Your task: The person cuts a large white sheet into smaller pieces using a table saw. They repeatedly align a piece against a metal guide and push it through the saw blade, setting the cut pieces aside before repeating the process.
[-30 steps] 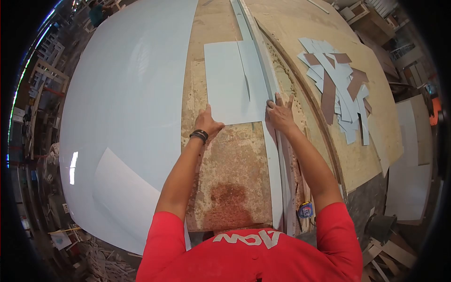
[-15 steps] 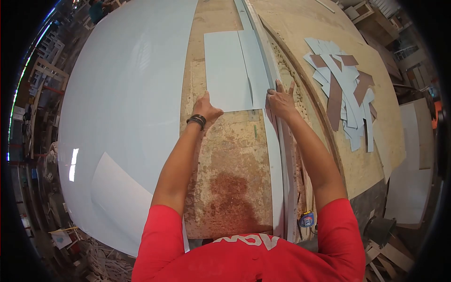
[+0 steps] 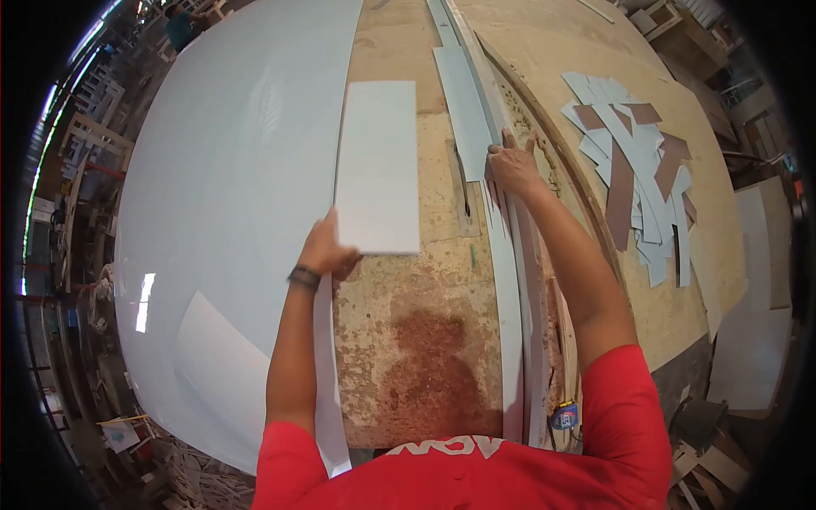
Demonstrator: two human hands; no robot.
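My left hand (image 3: 325,245), slightly blurred, grips a rectangular white panel (image 3: 378,170) at its near left corner. The panel is apart from a narrow pale strip (image 3: 465,106) that lies along the long straight fence (image 3: 523,280). At the fence, my right hand (image 3: 514,168) is closed at the near right edge of this strip, with some fingers reaching over the fence; its fingertips are partly hidden. Between panel and strip, a metal plate (image 3: 463,191) with a dark slot is set into the worn wooden table (image 3: 408,297).
A large glossy white sheet (image 3: 229,170) covers the left side. To the right, a pile of white and brown offcuts (image 3: 633,170) lies on a plywood surface (image 3: 595,51). A blue tape measure (image 3: 565,416) sits beside the fence. Another person (image 3: 180,27) is at the far left.
The panel has moved left and towards me with my left hand, away from the strip, uncovering the slotted plate. The strip has shifted slightly away from me; my right hand stays at the fence.
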